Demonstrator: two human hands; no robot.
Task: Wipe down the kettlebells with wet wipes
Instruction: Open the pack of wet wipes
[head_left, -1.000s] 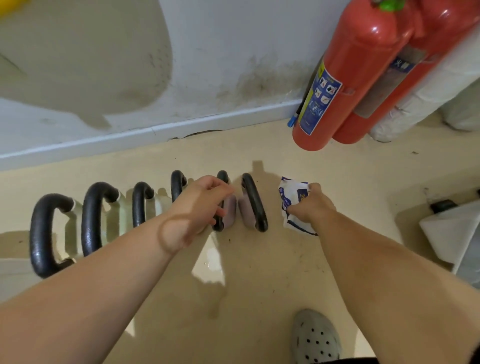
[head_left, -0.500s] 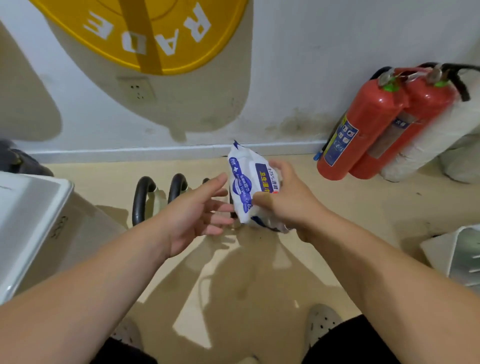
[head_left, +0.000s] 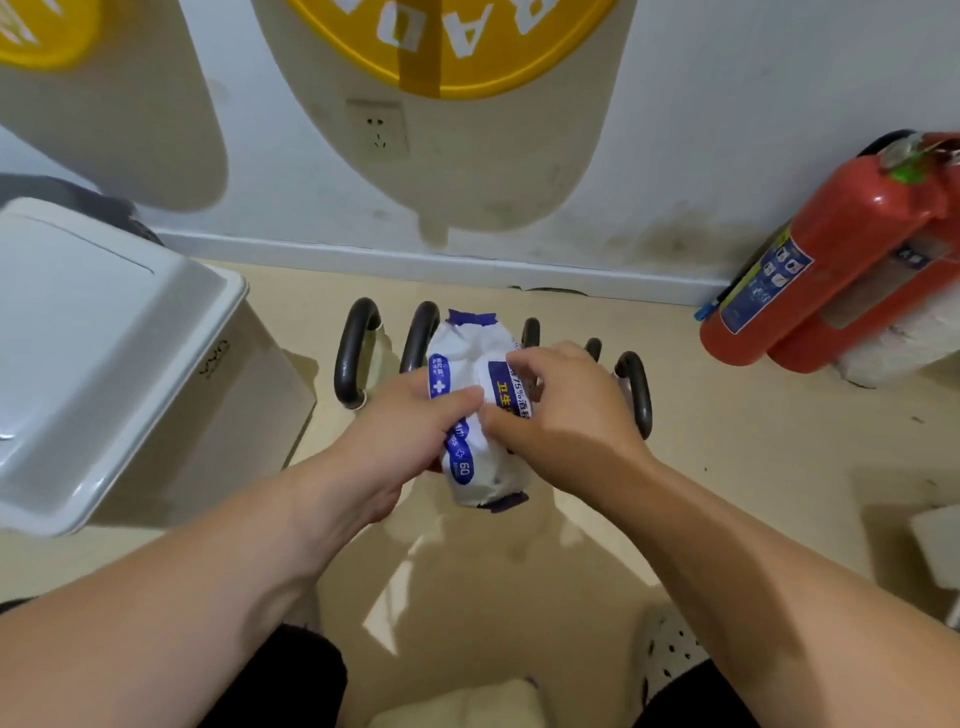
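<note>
A white and blue pack of wet wipes (head_left: 470, 395) is held up in front of me, above the floor. My left hand (head_left: 410, 426) grips its left side, thumb across the front. My right hand (head_left: 558, 410) has its fingers curled on the pack's label on the right side. Behind the pack, a row of kettlebells stands on the beige floor, seen as black handles (head_left: 353, 353); the rightmost handle (head_left: 638, 389) shows past my right hand. Their bodies are mostly hidden by my hands and the pack.
A white lidded bin (head_left: 104, 364) stands at the left. Two red fire extinguishers (head_left: 810, 280) lean against the wall at the right. A wall socket (head_left: 378, 130) sits above the skirting. My shoe (head_left: 667, 649) is at the lower right.
The pack rose from the floor in my right hand. My left hand, open and apart half a second ago, now grips it, and my right fingers moved onto the label.
</note>
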